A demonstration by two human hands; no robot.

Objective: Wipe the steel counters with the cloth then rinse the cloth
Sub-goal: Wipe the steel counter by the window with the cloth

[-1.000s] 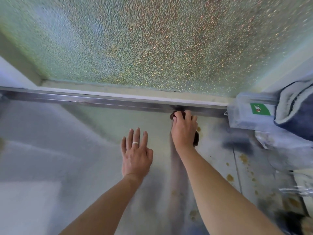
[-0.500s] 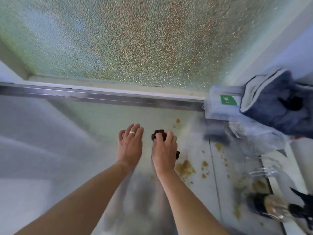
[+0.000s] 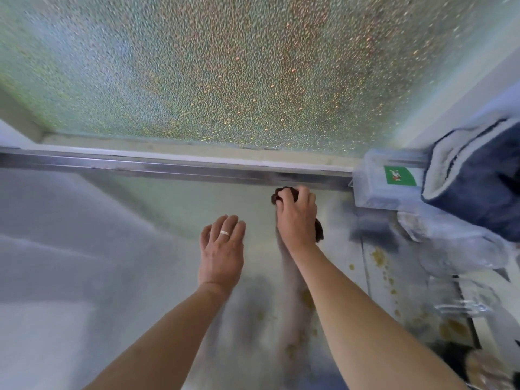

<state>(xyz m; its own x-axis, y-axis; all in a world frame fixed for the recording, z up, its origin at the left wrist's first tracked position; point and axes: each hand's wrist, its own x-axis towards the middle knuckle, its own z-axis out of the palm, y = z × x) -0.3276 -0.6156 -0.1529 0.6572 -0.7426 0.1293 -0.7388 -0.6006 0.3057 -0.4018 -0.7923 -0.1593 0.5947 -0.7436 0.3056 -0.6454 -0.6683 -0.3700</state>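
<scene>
The steel counter (image 3: 140, 220) fills the lower view, with brown stains (image 3: 378, 256) on its right part. A small dark brown cloth (image 3: 318, 232) lies bunched under my right hand (image 3: 297, 218), which grips it near the counter's raised back edge (image 3: 197, 167). Only the cloth's ends show past my fingers and palm. My left hand (image 3: 222, 249), with a ring on one finger, rests flat on the counter to the left of the right hand, fingers straight and together.
A frosted textured window (image 3: 253, 66) rises behind the counter. At the right stand a clear plastic box with a green label (image 3: 399, 175), a dark blue and white towel (image 3: 478, 175), crumpled clear plastic (image 3: 455, 243) and a dark item at the bottom corner (image 3: 484, 367).
My right hand pulled the cloth toward me over the stains, then pushed it back out to the rear edge. My left hand stayed flat on the counter.
</scene>
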